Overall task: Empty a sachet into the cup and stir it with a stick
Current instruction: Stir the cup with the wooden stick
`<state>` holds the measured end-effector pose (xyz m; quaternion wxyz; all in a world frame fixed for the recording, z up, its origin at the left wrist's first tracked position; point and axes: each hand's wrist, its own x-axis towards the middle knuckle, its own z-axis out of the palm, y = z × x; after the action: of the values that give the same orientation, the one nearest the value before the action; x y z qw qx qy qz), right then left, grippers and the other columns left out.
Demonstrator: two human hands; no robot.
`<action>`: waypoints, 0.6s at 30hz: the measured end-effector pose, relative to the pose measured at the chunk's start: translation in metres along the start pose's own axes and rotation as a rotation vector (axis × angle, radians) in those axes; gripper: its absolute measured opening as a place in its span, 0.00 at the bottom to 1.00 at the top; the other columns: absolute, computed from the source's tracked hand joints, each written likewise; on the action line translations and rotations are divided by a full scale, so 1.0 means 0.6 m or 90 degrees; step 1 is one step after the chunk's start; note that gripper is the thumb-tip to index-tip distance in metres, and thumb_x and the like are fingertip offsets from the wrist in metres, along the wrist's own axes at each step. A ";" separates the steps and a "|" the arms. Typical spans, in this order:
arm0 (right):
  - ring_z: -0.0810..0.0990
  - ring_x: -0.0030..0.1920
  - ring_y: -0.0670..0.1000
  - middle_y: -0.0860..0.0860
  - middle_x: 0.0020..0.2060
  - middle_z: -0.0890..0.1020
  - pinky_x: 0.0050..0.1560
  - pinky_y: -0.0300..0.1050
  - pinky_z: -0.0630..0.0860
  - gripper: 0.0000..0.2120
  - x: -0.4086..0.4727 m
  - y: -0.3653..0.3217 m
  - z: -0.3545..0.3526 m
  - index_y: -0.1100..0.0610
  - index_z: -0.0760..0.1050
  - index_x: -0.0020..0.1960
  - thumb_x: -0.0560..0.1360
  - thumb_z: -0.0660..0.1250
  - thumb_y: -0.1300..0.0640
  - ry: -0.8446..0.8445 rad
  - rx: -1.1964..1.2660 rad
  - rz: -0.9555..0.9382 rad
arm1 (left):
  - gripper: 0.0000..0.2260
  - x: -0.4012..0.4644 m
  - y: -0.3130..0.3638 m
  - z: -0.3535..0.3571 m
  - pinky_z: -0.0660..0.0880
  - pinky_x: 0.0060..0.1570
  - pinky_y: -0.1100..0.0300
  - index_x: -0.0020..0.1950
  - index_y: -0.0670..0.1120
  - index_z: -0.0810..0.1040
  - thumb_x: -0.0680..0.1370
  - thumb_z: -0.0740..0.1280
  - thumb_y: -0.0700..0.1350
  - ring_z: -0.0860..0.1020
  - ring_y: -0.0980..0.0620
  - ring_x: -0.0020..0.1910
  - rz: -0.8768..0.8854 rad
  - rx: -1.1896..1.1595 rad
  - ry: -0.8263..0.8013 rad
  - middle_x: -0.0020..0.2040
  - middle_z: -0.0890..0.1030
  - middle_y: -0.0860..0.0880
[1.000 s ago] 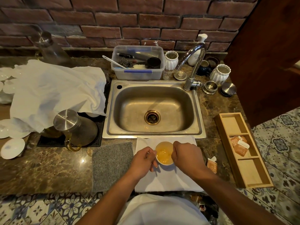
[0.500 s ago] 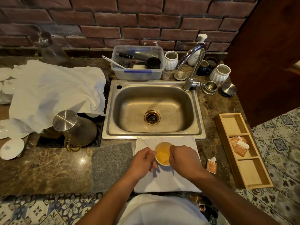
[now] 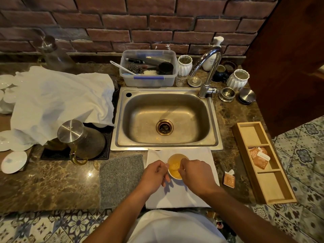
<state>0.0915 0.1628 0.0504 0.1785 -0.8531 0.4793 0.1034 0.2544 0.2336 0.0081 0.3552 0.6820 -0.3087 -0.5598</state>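
White cloth lies at the front edge of the marbled brown tabletop, just in front of the steel sink, and a small white cup of yellow-orange liquid stands on it. Both hands meet at the cup. The left hand rests against the cup's left side with its fingers curled around the wall. The right hand hovers over the cup's right rim, fingertips bunched together and pointing down into the liquid in a pinching hold; the stick itself is too thin and hidden to make out, so what the fingers grasp cannot be told for sure. An opened orange sachet lies on the tabletop to the right of the cloth, between it and a wooden tray near the right edge, whose middle compartment holds more orange sachets. A grey mat lies touching the cloth's left side. Further left, a glass jug with a steel lid stands on a black mat.
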 end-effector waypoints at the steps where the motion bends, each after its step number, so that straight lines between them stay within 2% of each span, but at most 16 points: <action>1: 0.84 0.48 0.53 0.52 0.52 0.86 0.52 0.44 0.78 0.14 -0.003 0.000 0.001 0.51 0.78 0.61 0.81 0.64 0.46 0.001 0.002 -0.002 | 0.14 0.000 0.000 0.000 0.74 0.31 0.61 0.41 0.44 0.76 0.85 0.63 0.47 0.75 0.52 0.25 0.002 -0.002 -0.001 0.32 0.84 0.46; 7: 0.83 0.47 0.50 0.49 0.50 0.86 0.43 0.40 0.72 0.13 -0.024 0.021 -0.013 0.48 0.78 0.59 0.81 0.62 0.42 0.029 -0.002 0.006 | 0.13 -0.003 0.005 -0.001 0.73 0.29 0.62 0.42 0.41 0.76 0.85 0.63 0.46 0.75 0.53 0.25 0.005 -0.010 -0.007 0.32 0.83 0.46; 11: 0.83 0.43 0.48 0.45 0.44 0.85 0.42 0.42 0.79 0.11 -0.043 0.042 -0.042 0.45 0.78 0.53 0.79 0.64 0.40 0.052 0.034 0.059 | 0.13 -0.006 0.007 -0.002 0.71 0.25 0.65 0.42 0.41 0.76 0.85 0.63 0.46 0.75 0.54 0.24 -0.003 -0.005 -0.007 0.32 0.83 0.45; 13: 0.80 0.40 0.45 0.43 0.38 0.82 0.37 0.39 0.75 0.10 -0.054 0.061 -0.055 0.44 0.76 0.46 0.78 0.66 0.39 0.013 0.049 0.074 | 0.14 -0.006 0.009 -0.002 0.70 0.24 0.65 0.42 0.41 0.75 0.85 0.63 0.45 0.74 0.55 0.23 -0.005 -0.010 -0.007 0.32 0.83 0.45; 15: 0.78 0.38 0.44 0.43 0.34 0.79 0.33 0.38 0.69 0.12 -0.063 0.081 -0.069 0.45 0.74 0.40 0.77 0.68 0.40 -0.071 0.068 0.062 | 0.14 -0.008 0.013 -0.001 0.71 0.26 0.63 0.41 0.41 0.75 0.85 0.62 0.44 0.73 0.54 0.23 -0.004 -0.021 -0.012 0.31 0.82 0.45; 18: 0.79 0.38 0.44 0.46 0.35 0.81 0.36 0.41 0.73 0.10 -0.077 0.108 -0.082 0.47 0.77 0.39 0.77 0.71 0.45 -0.155 0.156 0.071 | 0.14 -0.012 0.019 -0.001 0.71 0.26 0.63 0.43 0.38 0.75 0.85 0.62 0.44 0.73 0.53 0.24 -0.009 -0.019 -0.012 0.33 0.82 0.43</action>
<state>0.0127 0.1480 0.0982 0.3314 -0.7784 0.5097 0.1565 0.2534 0.2334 0.0216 0.3585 0.6733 -0.2986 -0.5735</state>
